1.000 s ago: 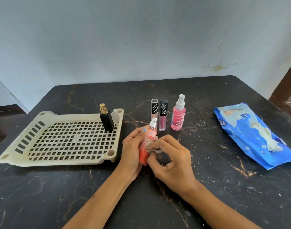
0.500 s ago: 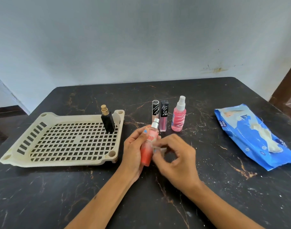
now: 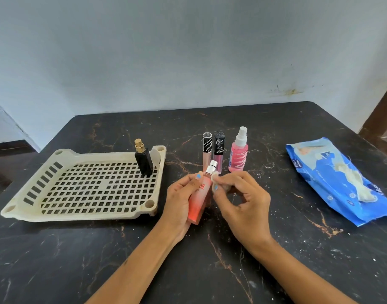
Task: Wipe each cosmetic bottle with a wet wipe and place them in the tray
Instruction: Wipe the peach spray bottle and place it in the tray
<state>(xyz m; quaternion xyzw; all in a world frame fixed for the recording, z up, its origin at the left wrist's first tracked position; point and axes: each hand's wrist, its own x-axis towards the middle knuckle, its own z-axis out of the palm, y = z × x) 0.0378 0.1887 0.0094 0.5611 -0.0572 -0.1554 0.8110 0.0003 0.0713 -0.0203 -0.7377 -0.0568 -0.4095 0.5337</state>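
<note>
My left hand (image 3: 180, 200) grips the orange bottle (image 3: 200, 195), tilted toward 1 o'clock. My right hand (image 3: 243, 200) pinches the wipe (image 3: 215, 177), which has climbed from mid-body to the silver neck. Body done, likely; tray (image 3: 82, 217) waits at 9 o'clock.

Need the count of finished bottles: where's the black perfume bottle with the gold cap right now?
In the head view, the black perfume bottle stands upright in the tray, at its far right corner, left of the lip gloss tubes.
</note>
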